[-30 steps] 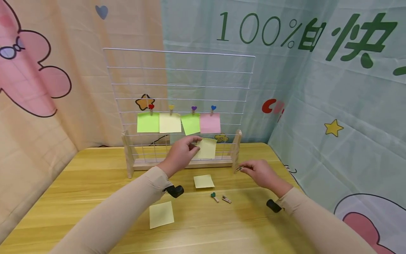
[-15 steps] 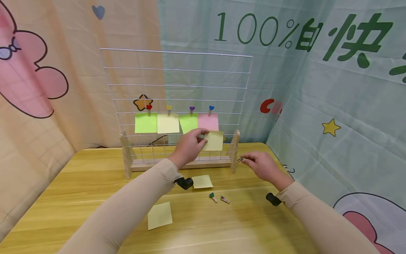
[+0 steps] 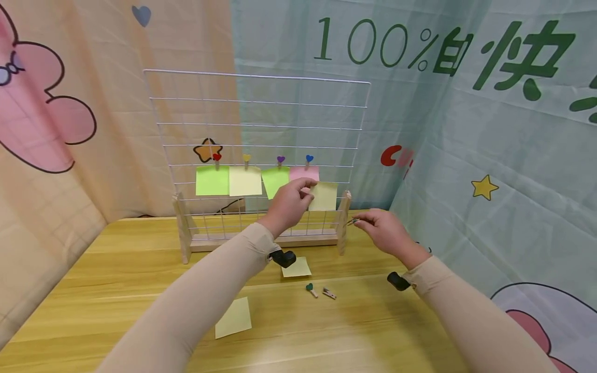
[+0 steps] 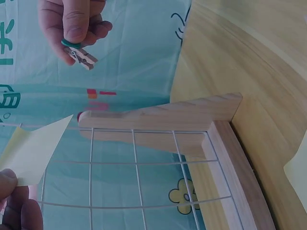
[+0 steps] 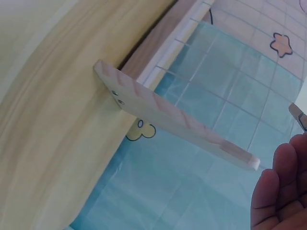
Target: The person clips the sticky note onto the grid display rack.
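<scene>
My left hand (image 3: 290,203) pinches a pale yellow sticky note (image 3: 324,197) by its left edge, in front of the wire grid rack (image 3: 261,126). The note overlaps the lower part of a pink note (image 3: 303,173) in the head view. To the right of the rack's wooden foot, my right hand (image 3: 386,233) pinches a small wooden clothespin (image 4: 83,58) with a green top between thumb and fingers. Along one wire hang a green note (image 3: 212,181), a pale yellow note (image 3: 245,182), another green note (image 3: 275,181) and the pink one, each under a heart-topped clothespin.
On the table (image 3: 140,290) lie a yellow note (image 3: 297,267) near the rack and another yellow note (image 3: 235,317) beside my left forearm. Two clothespins lie to the right, one with a green heart (image 3: 311,290), one on its side (image 3: 329,293). Printed curtains (image 3: 466,134) surround the table.
My left hand has carried the yellow note up and to the right, from the lower grid to below the blue-heart clothespin. My right hand has risen slightly with its clothespin.
</scene>
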The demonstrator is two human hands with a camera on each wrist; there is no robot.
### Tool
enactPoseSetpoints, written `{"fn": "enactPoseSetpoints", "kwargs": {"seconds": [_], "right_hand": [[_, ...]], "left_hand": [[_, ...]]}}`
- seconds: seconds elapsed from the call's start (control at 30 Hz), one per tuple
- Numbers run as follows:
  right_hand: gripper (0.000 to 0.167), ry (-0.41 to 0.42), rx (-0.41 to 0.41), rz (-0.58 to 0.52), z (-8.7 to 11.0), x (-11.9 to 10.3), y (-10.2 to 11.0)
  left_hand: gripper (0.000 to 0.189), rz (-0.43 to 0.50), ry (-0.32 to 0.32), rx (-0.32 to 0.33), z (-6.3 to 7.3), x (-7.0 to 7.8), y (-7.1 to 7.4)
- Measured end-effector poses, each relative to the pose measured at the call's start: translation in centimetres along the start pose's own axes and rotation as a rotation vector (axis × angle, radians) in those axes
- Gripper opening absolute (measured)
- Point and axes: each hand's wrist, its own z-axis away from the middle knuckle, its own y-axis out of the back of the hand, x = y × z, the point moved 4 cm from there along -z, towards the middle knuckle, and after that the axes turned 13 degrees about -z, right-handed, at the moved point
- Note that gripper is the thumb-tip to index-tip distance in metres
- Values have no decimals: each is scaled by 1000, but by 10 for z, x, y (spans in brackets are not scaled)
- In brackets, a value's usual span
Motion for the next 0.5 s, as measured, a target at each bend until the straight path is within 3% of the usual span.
{"fn": "enactPoseSetpoints", "kwargs": {"seconds": [0.27,0.5], "right_hand": [[24,39,75,20,-18,-10,17],[27,17,115,-4,-35,-24,30]], "left_hand": [[31,-4,-12,19,-16,9,-3],[27,1,-16,31,-26,14,-7]]}}
